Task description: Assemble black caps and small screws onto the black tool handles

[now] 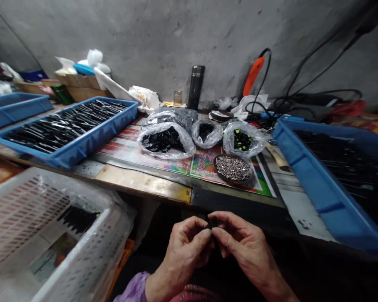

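My left hand (187, 243) and my right hand (242, 239) meet in front of the table edge, fingertips pinched together. Between them is a small black part (210, 225), mostly hidden by the fingers, so its kind cannot be made out. Beyond the hands, a round dish (234, 168) full of small silvery screws or rivets sits on the table. Behind it stand open plastic bags: one with black round discs (164, 140), one with small black pieces (205, 131), and one with black and yellow-green pieces (242, 140).
A blue tray (78, 153) of long black pieces lies at the left, and another blue tray (321, 188) of dark pieces at the right. A white basket (91, 247) stands low at the left. A black bottle (196, 86) and an orange-handled tool (253, 75) are by the wall.
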Motion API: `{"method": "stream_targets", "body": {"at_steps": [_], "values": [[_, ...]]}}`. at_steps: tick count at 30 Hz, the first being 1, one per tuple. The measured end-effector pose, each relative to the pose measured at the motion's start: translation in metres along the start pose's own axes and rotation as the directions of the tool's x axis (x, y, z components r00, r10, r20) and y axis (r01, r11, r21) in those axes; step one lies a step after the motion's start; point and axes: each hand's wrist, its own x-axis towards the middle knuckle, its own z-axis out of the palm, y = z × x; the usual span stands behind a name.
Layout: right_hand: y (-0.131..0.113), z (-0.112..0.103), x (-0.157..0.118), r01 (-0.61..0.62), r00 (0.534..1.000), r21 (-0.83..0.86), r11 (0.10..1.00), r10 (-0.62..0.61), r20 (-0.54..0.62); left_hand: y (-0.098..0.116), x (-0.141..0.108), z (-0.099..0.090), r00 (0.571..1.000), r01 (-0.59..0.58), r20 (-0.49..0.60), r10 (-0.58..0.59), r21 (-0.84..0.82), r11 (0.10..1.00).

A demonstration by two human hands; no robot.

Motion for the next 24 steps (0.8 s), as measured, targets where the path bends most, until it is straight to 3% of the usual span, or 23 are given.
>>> {"method": "stream_targets", "body": {"at_steps": [5, 10, 14, 21, 24], "values": [[0.0, 0.001, -0.001, 0.078, 0.996, -0.034, 0.996, -0.079, -0.041, 0.001, -0.003, -0.001, 0.999, -0.007, -0.037, 0.007, 0.003, 1.0], [0.002, 0.0, 0.001, 0.014, 1.0, 0.023, 1.0, -0.014, 0.016, 0.001, -0.003, -0.003, 0.999, -0.03, -0.023, 0.031, 0.041, 0.999], [-0.006, 0.001, 0.003, 0.015, 0.999, -0.08, 0.997, -0.011, 0.044, 0.0, -0.003, -0.002, 0.998, -0.046, -0.033, 0.05, 0.092, 0.995], [-0.006, 0.0, 0.009, -0.115, 0.986, -0.075, 0.991, 0.123, 0.11, -0.005, 0.006, -0.009, 0.988, 0.109, 0.117, -0.101, -0.061, 0.992], [-0.009, 0.001, 0.013, -0.132, 0.978, -0.08, 0.988, 0.143, 0.15, -0.006, 0.012, -0.012, 0.988, 0.101, 0.131, -0.087, -0.103, 0.99]]}}
